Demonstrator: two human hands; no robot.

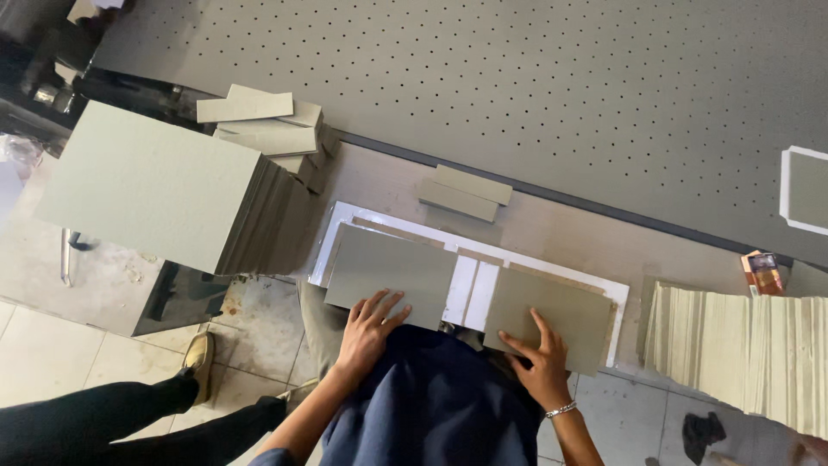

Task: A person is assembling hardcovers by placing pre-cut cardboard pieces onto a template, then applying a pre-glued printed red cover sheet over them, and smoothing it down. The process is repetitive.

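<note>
While the person's dark blue lap filled the bottom centre of the frame and hid the near edge of the white sheet [470,280], both hands lay flat on grey boards. The left hand [369,326] rested with fingers spread on the lower edge of the left board [388,269], low and centre-left; nothing was gripped. The right hand [542,362], a bracelet [561,410] at its wrist, pressed with fingers apart on the near corner of the right board [556,315], low and centre-right. Each board lay with its long axis running from left to right across the frame, dipping slightly toward the lower right, in line with the sheet beneath. The two boards were apart, with narrow white and grey strips showing between them; how many strips lay there was hard to make out. A tall stack of boards [151,185] stood at the upper left, with loose strips [259,121] piled behind it. Two more strips [466,194] lay above the sheet, near the perforated panel [517,78] that filled the top. A pile of pale sheets [746,349] was cut off at the right edge. At the lower left, another person's leg and shoe [197,358] showed only in part.
</note>
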